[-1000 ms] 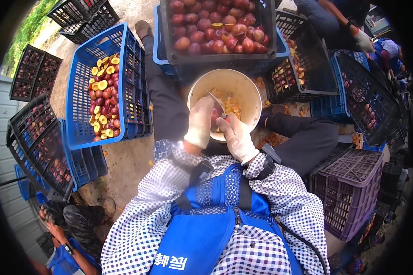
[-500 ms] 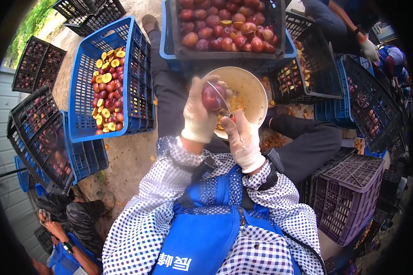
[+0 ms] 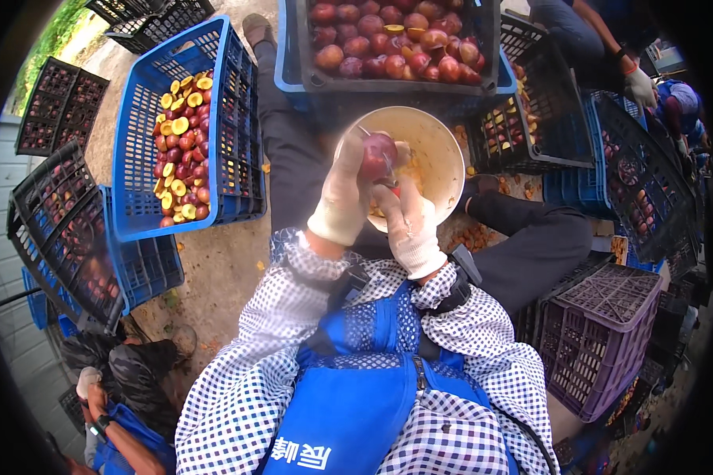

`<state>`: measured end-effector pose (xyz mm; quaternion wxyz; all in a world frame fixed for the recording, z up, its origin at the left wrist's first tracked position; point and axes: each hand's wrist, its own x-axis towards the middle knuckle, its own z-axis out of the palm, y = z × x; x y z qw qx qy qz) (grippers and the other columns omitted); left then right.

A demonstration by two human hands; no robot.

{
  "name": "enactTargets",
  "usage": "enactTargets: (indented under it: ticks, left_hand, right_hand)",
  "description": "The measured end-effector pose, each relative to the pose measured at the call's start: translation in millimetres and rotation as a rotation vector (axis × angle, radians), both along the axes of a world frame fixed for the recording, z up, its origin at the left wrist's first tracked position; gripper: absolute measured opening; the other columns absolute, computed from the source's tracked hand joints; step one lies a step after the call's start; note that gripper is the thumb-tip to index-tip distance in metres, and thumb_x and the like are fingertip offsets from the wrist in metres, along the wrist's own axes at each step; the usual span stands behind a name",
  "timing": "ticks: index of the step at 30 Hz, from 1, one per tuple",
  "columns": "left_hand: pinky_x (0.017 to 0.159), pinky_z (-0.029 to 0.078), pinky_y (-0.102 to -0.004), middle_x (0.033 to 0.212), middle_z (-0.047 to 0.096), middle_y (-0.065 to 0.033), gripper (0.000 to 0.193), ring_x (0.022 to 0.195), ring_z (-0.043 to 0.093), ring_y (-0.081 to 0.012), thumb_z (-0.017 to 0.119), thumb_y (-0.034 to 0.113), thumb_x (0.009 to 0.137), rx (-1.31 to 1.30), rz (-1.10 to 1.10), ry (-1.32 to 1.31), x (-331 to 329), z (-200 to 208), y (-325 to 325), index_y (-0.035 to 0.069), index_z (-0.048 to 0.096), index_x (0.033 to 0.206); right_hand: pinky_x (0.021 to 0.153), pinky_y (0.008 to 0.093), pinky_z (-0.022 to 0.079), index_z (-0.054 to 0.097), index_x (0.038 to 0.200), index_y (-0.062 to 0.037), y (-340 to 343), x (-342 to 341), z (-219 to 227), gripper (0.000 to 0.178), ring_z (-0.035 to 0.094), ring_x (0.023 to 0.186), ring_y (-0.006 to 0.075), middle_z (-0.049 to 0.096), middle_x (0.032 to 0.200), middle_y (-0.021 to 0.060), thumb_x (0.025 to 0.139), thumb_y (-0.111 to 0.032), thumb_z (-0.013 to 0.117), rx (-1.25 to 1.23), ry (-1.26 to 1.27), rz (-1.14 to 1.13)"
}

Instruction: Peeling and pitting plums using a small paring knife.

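Observation:
My gloved left hand (image 3: 341,192) is closed around a dark red plum (image 3: 379,154), held over the left side of a cream-coloured bucket (image 3: 449,170). In my gloved right hand (image 3: 413,232) is a small knife with a red handle (image 3: 396,189), right below the plum. Most of the blade is hidden; a thin metal tip shows at the plum's upper left. Yellow-orange fruit pieces lie inside the bucket, partly covered by my hands.
Ahead, a black crate (image 3: 396,85) of whole plums sits on a blue one. At left stands a blue crate (image 3: 127,190) of halved plums. More crates flank me, including a purple crate (image 3: 602,336) at right. Other people work at lower left and upper right.
The knife, laid diagonally across the plum's face before, now shows only its tip at the upper left. Both hands have shifted slightly, and the plum has turned in my left hand.

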<state>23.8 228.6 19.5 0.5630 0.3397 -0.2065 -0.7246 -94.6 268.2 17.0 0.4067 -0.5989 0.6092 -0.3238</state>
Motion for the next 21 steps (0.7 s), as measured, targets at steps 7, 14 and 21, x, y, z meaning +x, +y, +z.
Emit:
enactTargets:
  ticks: [7,14,21]
  left_hand:
    - [0.086,0.051,-0.0289,0.106,0.067,-0.0148,0.046,0.094,0.065,-0.0185,0.068,0.023,0.086,-0.242,-0.194,-0.667,24,32,2,-0.003,0.053,0.121]
    - [0.089,0.049,-0.0303,0.106,0.068,-0.0079,0.051,0.098,0.063,-0.0162,0.073,0.033,0.081,-0.14,-0.13,-0.187,8,38,4,0.001,0.059,0.117]
    - [0.091,0.05,-0.0323,0.114,0.064,-0.0118,0.063,0.103,0.062,-0.0197,0.075,0.039,0.081,-0.203,-0.163,-0.235,21,25,-1,-0.001,0.053,0.125]
  right_hand:
    - [0.078,0.0368,0.053,0.059,0.118,0.0002,-20,-31,15,0.029,0.071,0.091,0.0283,0.071,0.096,0.0174,0.093,-0.013,0.064,-0.102,-0.269,0.282]
    - [0.077,0.0349,0.052,0.06,0.117,-0.0003,-5,-7,7,0.026,0.069,0.082,0.0254,0.069,0.089,0.0139,0.095,-0.015,0.062,-0.162,-0.333,0.066]
    - [0.08,0.0313,0.051,0.057,0.131,-0.0012,-18,-23,18,0.039,0.067,0.088,0.0192,0.07,0.096,0.0122,0.094,-0.013,0.061,-0.077,-0.377,0.204]
